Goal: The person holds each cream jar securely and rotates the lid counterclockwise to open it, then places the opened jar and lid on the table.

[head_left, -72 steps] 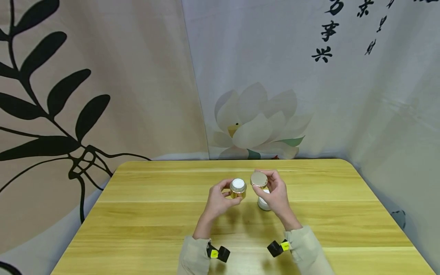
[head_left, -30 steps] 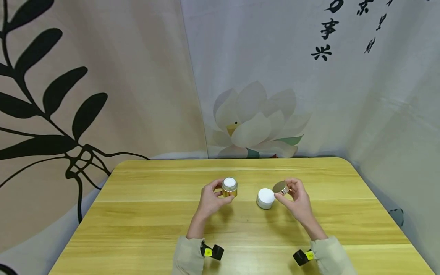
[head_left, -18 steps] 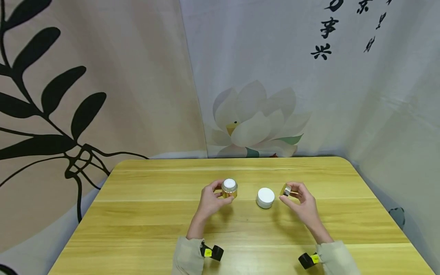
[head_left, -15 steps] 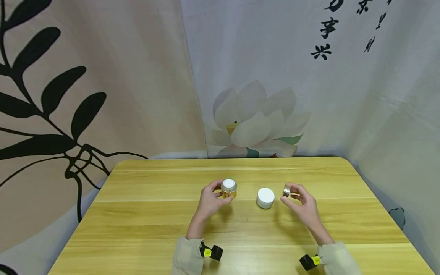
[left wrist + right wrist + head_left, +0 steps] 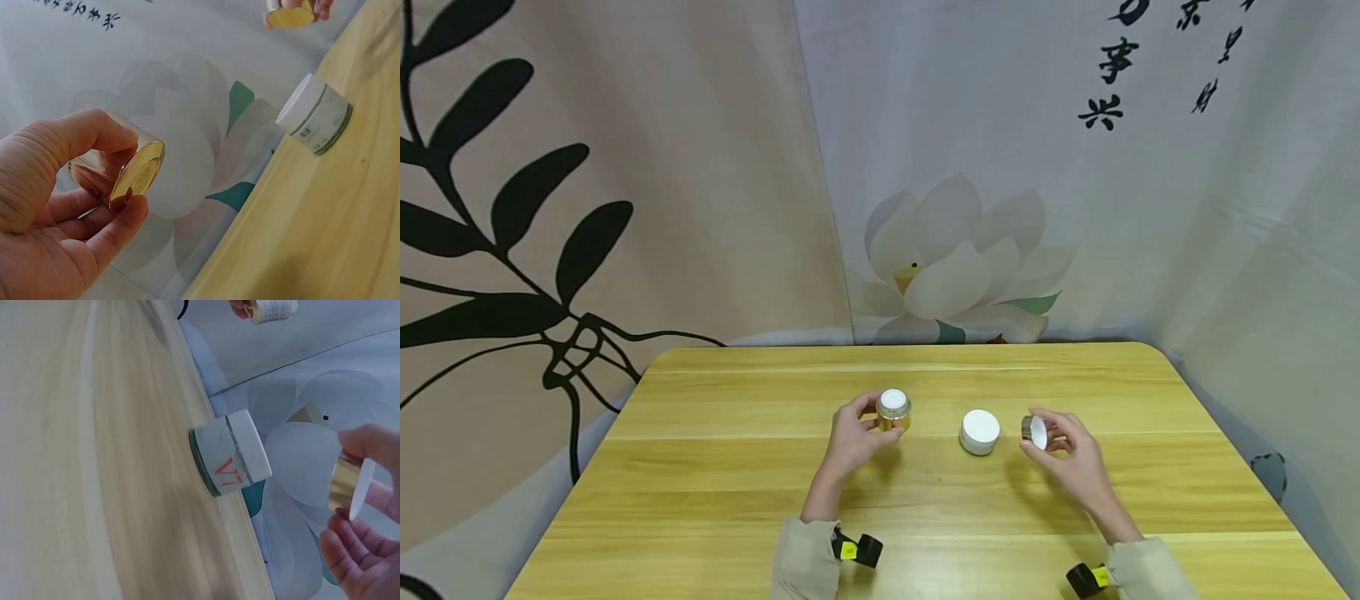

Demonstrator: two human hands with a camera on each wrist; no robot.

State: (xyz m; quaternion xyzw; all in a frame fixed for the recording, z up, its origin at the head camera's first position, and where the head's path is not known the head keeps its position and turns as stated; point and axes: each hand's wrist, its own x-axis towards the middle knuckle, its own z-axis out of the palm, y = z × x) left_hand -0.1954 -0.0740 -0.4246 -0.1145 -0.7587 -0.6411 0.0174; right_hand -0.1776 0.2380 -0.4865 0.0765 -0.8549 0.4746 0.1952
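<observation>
My left hand point(image 5: 852, 439) grips a small gold cream jar point(image 5: 893, 411) by its side, above the table. The jar has no lid on it and a white disc fills its mouth; its shiny gold base point(image 5: 139, 174) shows in the left wrist view. Between thumb and fingers my right hand point(image 5: 1075, 454) pinches the round gold lid point(image 5: 1034, 431), tilted on edge, its white inner face turned to the right. A white cream jar point(image 5: 980, 432) with a white lid stands upright on the table between the hands, nearer the right one.
The light wooden table point(image 5: 737, 500) runs back to a hanging cloth point(image 5: 722, 167) printed with leaves, a lotus and characters. A small black camera is strapped at each wrist, the left camera point(image 5: 869, 551) and right camera point(image 5: 1084, 580).
My right hand has carried the gold lid rightward, away from the gold jar and past the white jar, turning it so its white inside shows. My left hand has shifted slightly left with the jar.
</observation>
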